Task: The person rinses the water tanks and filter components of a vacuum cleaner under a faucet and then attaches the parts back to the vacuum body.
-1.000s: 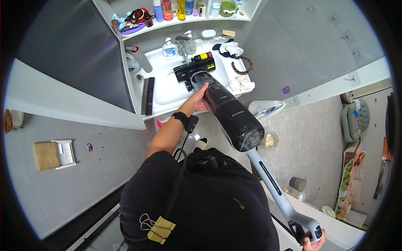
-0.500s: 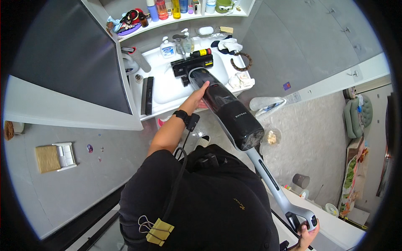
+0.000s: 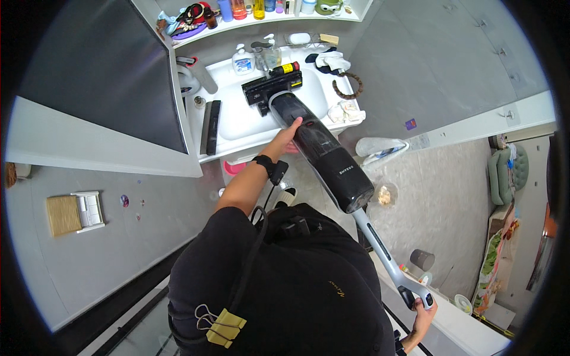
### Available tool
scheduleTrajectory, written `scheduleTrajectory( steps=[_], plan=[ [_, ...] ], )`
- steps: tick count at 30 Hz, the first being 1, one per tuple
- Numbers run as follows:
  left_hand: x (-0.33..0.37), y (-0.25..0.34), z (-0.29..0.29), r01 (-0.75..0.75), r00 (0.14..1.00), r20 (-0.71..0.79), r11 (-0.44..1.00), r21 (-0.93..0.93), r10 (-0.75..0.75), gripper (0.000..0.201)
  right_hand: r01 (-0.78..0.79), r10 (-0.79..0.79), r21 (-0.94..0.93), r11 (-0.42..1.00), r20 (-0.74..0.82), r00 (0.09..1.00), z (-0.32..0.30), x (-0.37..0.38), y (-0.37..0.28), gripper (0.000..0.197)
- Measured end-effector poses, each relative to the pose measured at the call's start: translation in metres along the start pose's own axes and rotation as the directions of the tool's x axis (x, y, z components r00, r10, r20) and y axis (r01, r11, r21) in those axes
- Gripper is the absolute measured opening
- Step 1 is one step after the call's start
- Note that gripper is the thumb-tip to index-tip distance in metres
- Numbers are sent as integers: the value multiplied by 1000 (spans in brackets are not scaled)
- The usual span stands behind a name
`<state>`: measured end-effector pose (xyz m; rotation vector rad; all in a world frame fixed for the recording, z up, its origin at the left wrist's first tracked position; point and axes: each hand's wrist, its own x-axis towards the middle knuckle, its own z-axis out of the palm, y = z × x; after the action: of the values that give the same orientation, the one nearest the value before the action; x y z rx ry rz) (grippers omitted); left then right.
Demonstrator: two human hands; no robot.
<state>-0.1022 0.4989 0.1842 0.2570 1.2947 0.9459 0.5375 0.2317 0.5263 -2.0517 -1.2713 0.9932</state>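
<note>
A black and grey stick floor washer (image 3: 332, 163) slants across in front of me, its floor head (image 3: 264, 90) over the white sink basin (image 3: 234, 121). My left hand (image 3: 288, 137) wraps round the lower part of its dark body, thumb on top; the fingers beneath are partly hidden. At the far lower right, my right hand (image 3: 423, 318) is closed round the grey handle (image 3: 423, 295). Behind the floor head lies a black cylinder with a yellow label and red end (image 3: 286, 68). A long black bar (image 3: 211, 127) rests along the basin's left rim.
Pump bottles (image 3: 243, 61) stand behind the basin, under a shelf of bottles (image 3: 258, 10). White cloth (image 3: 346, 111) and a brown beaded ring (image 3: 350, 87) lie at its right edge. A cabinet door (image 3: 107, 139) juts in at left. A clear bin (image 3: 386, 194) stands on the floor.
My right hand and the handle have moved left, toward my body. The floor head stays over the basin, and my left hand keeps its hold. The whole view has shifted slightly.
</note>
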Motion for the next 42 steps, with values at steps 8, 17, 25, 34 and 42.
scheduleTrajectory(
  steps=[8,17,25,34,42],
  plan=[
    [8,-4,12,20,996,-85,997,73,-13,103,-42,42,-81,996,1,999,10,29,56,2],
    [18,-5,-2,17,995,-97,998,67,-10,103,-60,61,-83,995,16,998,36,43,71,4],
    [16,-13,6,-6,994,-108,997,83,15,102,-80,84,-111,991,29,996,42,52,113,8],
    [22,-20,-1,-11,990,-138,996,90,23,102,-129,129,-73,989,-3,992,59,63,131,6],
    [19,-12,-4,3,988,-153,994,111,14,103,-139,141,-81,987,25,990,65,67,132,4]
  ],
)
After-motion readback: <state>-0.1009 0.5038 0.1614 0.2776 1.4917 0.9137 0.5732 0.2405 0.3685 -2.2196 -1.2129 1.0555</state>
